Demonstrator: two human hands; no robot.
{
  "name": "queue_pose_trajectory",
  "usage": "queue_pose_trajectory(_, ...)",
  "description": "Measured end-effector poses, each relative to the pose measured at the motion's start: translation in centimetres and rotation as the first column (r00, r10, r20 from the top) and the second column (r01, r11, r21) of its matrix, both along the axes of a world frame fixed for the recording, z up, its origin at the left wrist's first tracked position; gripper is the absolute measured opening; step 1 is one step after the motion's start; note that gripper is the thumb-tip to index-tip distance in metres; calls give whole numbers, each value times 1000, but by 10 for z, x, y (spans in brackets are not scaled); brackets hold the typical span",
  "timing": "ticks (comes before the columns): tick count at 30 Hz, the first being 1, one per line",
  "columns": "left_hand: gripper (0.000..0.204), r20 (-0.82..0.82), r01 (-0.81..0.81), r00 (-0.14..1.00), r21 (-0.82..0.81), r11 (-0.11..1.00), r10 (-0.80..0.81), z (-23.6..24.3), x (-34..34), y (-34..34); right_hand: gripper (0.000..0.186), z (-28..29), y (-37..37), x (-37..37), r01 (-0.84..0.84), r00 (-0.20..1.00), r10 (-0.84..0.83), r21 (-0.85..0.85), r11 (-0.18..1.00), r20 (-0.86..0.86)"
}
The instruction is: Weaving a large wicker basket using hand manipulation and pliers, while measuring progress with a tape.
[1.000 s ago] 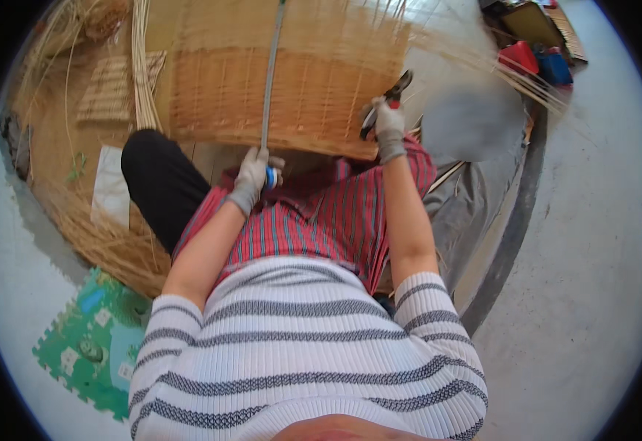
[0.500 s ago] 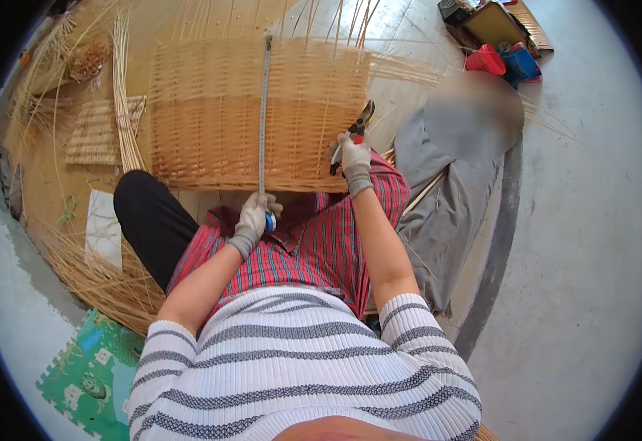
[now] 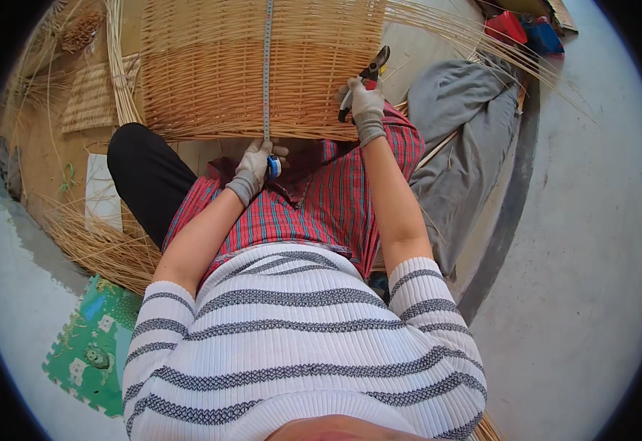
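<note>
A woven wicker panel [image 3: 203, 81] lies in front of me, its near edge by my knees. My gloved left hand [image 3: 257, 162] is closed round a blue tape measure [image 3: 273, 166] at that edge. The tape's blade [image 3: 267, 73] is drawn out straight across the weave, and its far end is outside the picture. My gloved right hand [image 3: 366, 105] grips a pair of pruning shears [image 3: 369, 70] at the panel's right edge. The shears point up and away from me, with red and yellow showing on them.
A bundle of pale canes [image 3: 119, 66] and a small woven mat [image 3: 89, 95] lie left. Loose canes [image 3: 108, 250] and a green foam mat [image 3: 97, 342] are nearer. At right are a grey cloth [image 3: 468, 154], red [image 3: 506, 28] and blue [image 3: 543, 35] containers, and long canes jutting from the panel.
The whole view has shifted, so the panel and both hands sit higher and the panel's far edge has left the picture. Both hands keep their hold on the tape measure and shears.
</note>
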State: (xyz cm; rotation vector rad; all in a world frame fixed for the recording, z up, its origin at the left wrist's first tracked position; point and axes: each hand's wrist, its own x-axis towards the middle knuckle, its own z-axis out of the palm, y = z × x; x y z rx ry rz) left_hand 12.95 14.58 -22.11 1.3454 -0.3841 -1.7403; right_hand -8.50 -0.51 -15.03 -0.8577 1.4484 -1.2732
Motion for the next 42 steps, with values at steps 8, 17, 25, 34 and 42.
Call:
queue_pose_trajectory(8, 28, 58, -72, 995, -66, 995, 76, -30, 1, 4, 53, -12, 0, 5, -17, 997, 17, 3, 1000, 75)
queue_pose_trajectory(17, 29, 241, -61, 966, -150, 987, 96, 0, 5, 7, 63, -7, 2, -1, -1, 998, -1, 24, 1000, 71)
queue_pose_trajectory(25, 30, 188, 88, 980, -104, 991, -68, -2, -16, 7, 65, -10, 2, 1, -6, 998, 7, -9, 1000, 61)
queue_pose_trajectory(34, 34, 90, 144, 986, -45, 989, -140, 7, -30, 9, 64, -6, 9, 1, 5, 998, -6, 17, 1000, 66)
queue_pose_trajectory(42, 33, -44, 132, 990, 21, 991, -131, 4, -44, -4, 58, -20, -6, -4, -27, 994, 21, -47, 999, -107)
